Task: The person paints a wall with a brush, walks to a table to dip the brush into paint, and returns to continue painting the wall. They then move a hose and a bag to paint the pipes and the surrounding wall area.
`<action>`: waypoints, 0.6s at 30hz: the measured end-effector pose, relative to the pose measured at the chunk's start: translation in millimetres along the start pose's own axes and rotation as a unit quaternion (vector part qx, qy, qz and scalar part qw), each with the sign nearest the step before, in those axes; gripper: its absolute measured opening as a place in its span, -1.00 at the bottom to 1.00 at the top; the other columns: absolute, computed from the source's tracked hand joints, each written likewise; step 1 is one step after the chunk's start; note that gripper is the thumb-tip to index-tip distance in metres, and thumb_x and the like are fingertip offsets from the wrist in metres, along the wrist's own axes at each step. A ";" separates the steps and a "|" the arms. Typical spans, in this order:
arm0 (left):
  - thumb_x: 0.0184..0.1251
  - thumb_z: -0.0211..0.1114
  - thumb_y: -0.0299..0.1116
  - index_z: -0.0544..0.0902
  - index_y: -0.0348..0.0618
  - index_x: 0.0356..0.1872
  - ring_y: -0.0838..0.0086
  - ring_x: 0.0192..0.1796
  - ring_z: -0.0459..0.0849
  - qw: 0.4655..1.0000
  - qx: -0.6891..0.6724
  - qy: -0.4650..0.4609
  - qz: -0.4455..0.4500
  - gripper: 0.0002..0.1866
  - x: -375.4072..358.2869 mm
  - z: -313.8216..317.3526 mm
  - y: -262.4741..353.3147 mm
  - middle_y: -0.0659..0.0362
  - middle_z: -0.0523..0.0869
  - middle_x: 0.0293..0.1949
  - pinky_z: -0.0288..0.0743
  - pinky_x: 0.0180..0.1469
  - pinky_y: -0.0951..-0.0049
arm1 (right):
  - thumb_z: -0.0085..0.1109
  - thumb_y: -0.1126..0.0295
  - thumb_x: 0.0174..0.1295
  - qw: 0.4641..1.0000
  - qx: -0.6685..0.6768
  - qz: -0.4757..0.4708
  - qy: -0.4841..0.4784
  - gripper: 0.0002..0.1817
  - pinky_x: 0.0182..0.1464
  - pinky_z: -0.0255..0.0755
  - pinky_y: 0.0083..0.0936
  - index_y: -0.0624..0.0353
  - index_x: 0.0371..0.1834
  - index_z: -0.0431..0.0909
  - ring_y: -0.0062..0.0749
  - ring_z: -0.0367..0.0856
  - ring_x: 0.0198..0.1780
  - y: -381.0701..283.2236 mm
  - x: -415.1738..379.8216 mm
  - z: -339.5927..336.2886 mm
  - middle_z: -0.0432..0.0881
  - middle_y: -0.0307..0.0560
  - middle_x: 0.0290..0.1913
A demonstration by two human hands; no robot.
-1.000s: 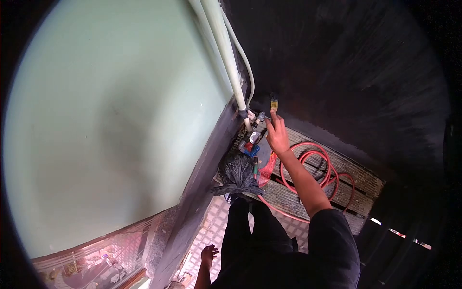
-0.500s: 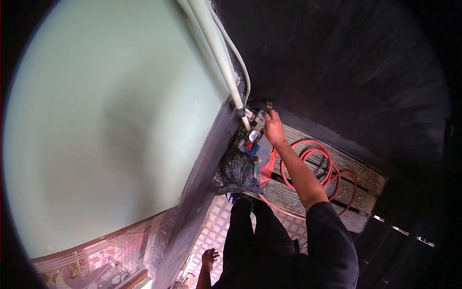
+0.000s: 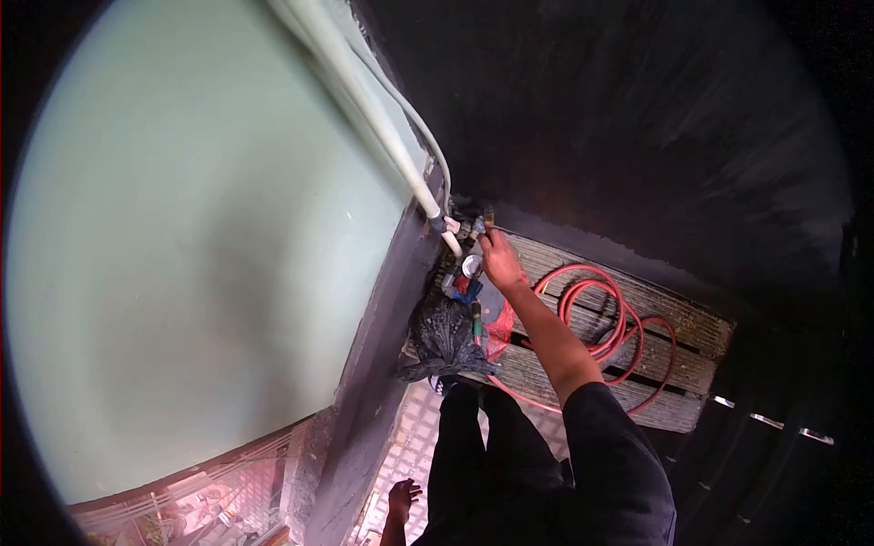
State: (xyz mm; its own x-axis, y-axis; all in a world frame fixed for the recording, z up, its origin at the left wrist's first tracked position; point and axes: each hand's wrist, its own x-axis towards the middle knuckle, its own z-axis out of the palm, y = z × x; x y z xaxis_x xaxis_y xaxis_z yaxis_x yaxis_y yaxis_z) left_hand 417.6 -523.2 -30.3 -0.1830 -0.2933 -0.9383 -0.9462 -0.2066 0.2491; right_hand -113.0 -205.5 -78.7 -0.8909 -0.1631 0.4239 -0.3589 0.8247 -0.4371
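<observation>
My right hand (image 3: 501, 259) reaches into the corner, fingers closed at a small brass-coloured fitting (image 3: 490, 218) by the wall. Grip details are partly hidden by the fingers. Beside it, grey fittings (image 3: 478, 226) join a white pipe (image 3: 401, 155) coming down the corner. Just below sits a round white-faced piece (image 3: 471, 266), with a blue-and-red part (image 3: 466, 289) under it. A green hose connector (image 3: 477, 320) lies next to a black plastic bag (image 3: 442, 329). My left hand (image 3: 403, 497) hangs low over the paving, holding nothing, fingers loosely bent and apart.
A coiled red hose (image 3: 623, 318) lies on a slatted wooden bench (image 3: 669, 373), near a red plastic bag (image 3: 501, 329). A pale green wall panel (image 3: 218, 227) stands left, a dark wall (image 3: 619, 118) behind. Paving (image 3: 414, 423) shows below.
The view has shifted slightly, so the corner and pipe appear further left. My right hand stays at the fittings, and my left hand still hangs low.
</observation>
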 end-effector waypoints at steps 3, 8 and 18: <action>0.34 0.14 -0.13 0.48 -0.17 0.02 0.35 -0.22 0.69 1.000 -0.002 0.013 0.000 -0.63 -1.1 0.4 0.9 0.09 0.70 -0.22 0.48 -0.24 0.33 | -0.02 0.64 0.11 0.982 0.100 0.126 -0.097 -0.71 0.06 0.45 -0.16 0.34 -0.06 0.48 0.16 0.50 0.01 1.7 10.5 -6.1 0.49 0.24 0.02; 0.35 0.13 -0.15 0.47 -0.15 0.03 0.34 -0.22 0.69 1.000 -0.007 0.004 0.001 -0.64 2.6 0.9 4.1 0.07 0.70 -0.19 0.48 -0.24 0.34 | 0.00 0.70 0.02 0.997 0.056 0.023 0.047 -0.65 0.08 0.45 -0.19 0.36 -0.06 0.49 0.15 0.48 0.06 -4.0 14.4 -55.7 0.45 0.26 0.11; 0.34 0.14 -0.12 0.49 -0.15 -0.03 0.36 -0.26 0.71 1.000 0.004 0.001 -0.004 -0.65 8.6 2.0 10.3 0.09 0.70 -0.24 0.47 -0.29 0.36 | 0.08 0.67 -0.08 0.999 -0.007 -0.024 0.040 -0.58 0.06 0.49 -0.24 0.32 -0.05 0.48 0.06 0.47 0.11 3.6 -15.9 -63.3 0.40 0.20 0.22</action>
State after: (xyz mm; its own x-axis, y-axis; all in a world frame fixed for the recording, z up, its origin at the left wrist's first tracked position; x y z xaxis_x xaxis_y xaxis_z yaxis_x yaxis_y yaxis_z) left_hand 405.7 -526.0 -36.3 -0.1754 -0.2930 -0.9399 -0.9499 -0.2005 0.2398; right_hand -82.4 -165.6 -36.7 -0.8471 -0.1599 0.5067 -0.3972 0.8240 -0.4041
